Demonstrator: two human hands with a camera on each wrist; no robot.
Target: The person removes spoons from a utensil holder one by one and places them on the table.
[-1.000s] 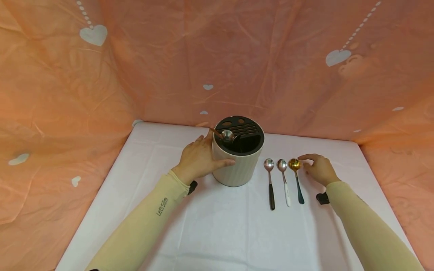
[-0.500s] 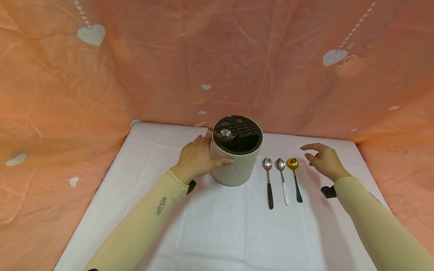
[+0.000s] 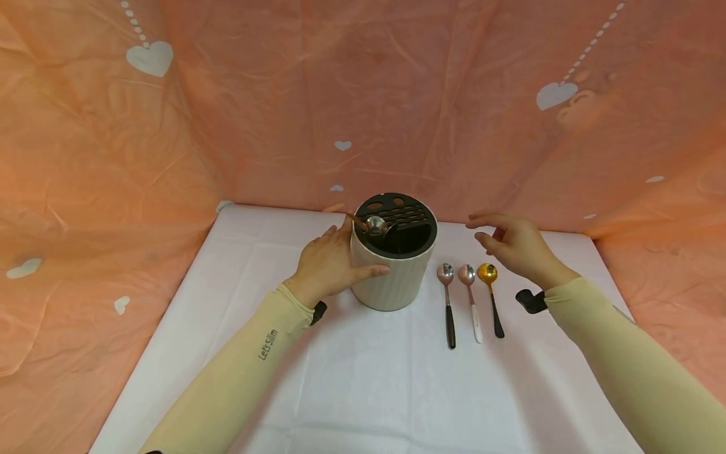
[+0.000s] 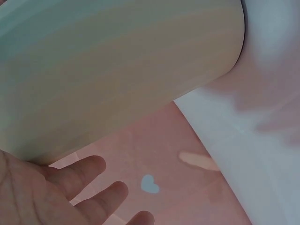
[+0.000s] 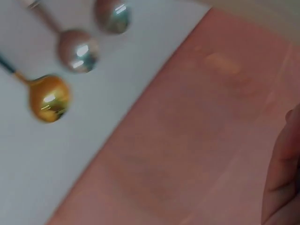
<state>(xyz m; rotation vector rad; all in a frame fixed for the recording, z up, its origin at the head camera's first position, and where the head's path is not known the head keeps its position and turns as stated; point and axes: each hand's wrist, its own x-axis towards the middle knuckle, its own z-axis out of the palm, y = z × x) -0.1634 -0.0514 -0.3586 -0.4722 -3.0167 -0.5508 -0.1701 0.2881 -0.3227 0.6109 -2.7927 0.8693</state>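
Plainly, the biggest thing here is the orange-pink sheet (image 3: 363,94) with white hearts, hanging round the sides and back of the table (image 3: 363,384). Near the middle of the table's back edge stands the holder (image 3: 390,287), pale and ribbed, with a dark slotted top.

The left hand (image 3: 326,265) rests against the holder's left side, its fingers extended and spread and its thumb lying across the front; nothing is pinched. The right hand (image 3: 518,246) hangs to the right of the holder, towards the back edge, with a clear gap between thumb and forefinger and nothing between them.

Three spoons lie side by side right of the holder, bowls to the back edge, handles to the front edge: the black-handled spoon (image 3: 449,306), the white-handled spoon (image 3: 472,304) and the gold spoon (image 3: 492,302). The gold one lies nearest the right hand, its bowl on the front-edge side of those fingertips, apart from them. Those fingertips point left, across the spoons' long axes.

Smallest is a spoon bowl (image 3: 377,225) at the left of the dark top; its depth inside can't be told.
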